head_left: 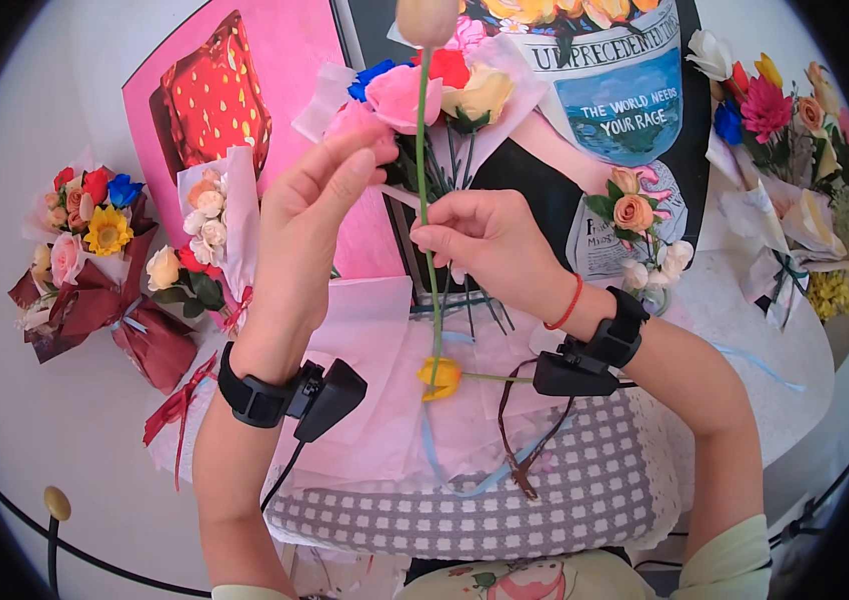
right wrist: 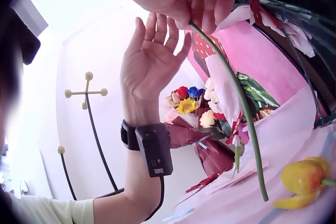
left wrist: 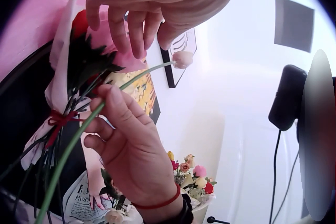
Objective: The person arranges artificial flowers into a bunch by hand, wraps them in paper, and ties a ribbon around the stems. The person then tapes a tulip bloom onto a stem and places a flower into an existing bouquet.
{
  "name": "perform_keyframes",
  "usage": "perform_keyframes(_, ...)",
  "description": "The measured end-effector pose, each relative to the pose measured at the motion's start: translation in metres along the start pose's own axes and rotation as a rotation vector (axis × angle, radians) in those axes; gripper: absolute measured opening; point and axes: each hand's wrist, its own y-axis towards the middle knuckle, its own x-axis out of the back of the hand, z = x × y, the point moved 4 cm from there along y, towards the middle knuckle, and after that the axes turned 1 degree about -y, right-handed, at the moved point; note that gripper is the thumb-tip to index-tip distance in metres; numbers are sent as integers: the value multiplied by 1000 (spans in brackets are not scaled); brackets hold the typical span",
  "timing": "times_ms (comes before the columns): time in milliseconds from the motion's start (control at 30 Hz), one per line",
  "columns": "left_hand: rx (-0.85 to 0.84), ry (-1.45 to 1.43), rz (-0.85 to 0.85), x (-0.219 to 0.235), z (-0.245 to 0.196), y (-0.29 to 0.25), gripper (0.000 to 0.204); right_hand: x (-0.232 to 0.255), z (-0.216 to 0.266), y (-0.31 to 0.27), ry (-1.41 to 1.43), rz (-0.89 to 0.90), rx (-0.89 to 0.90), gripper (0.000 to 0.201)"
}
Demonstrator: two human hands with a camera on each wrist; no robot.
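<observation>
A long green stem (head_left: pixel 423 150) with a pale pink tulip head (head_left: pixel 429 20) stands nearly upright in the head view. My right hand (head_left: pixel 490 240) pinches it between thumb and fingertips around mid-stem. My left hand (head_left: pixel 320 200) is raised left of the stem, fingers loosely bent and holding nothing; the left wrist view shows it (left wrist: pixel 168 3) near the tulip head (left wrist: pixel 182 59). Behind both hands is a bouquet of pink, red, blue and cream roses (head_left: pixel 405 97) in pale paper. A yellow tulip (head_left: pixel 439 378) lies on the table below the stem's lower end.
Wrapped bouquets stand at left (head_left: pixel 105 240) and right (head_left: pixel 795 150). Pink paper (head_left: pixel 355 380), a light blue ribbon (head_left: pixel 430 440) and a brown forked twig (head_left: pixel 520 470) lie on the table, partly over a grey checked cloth (head_left: pixel 585 500). Two pictures lean behind.
</observation>
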Motion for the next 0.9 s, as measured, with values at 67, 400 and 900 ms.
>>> perform_keyframes(67, 56, -8, 28, 2, 10, -3, 29, 5, 2, -2, 44, 31, -34, 11)
perform_keyframes(400, 299, 7, 131, -17, 49, -16, 14, 80, 11, -12, -100, -122, -102, 13)
perform_keyframes(900, 449, -67, 541, -109, 96, -52, 31, 101, 13, -24, -70, -95, -144, 15)
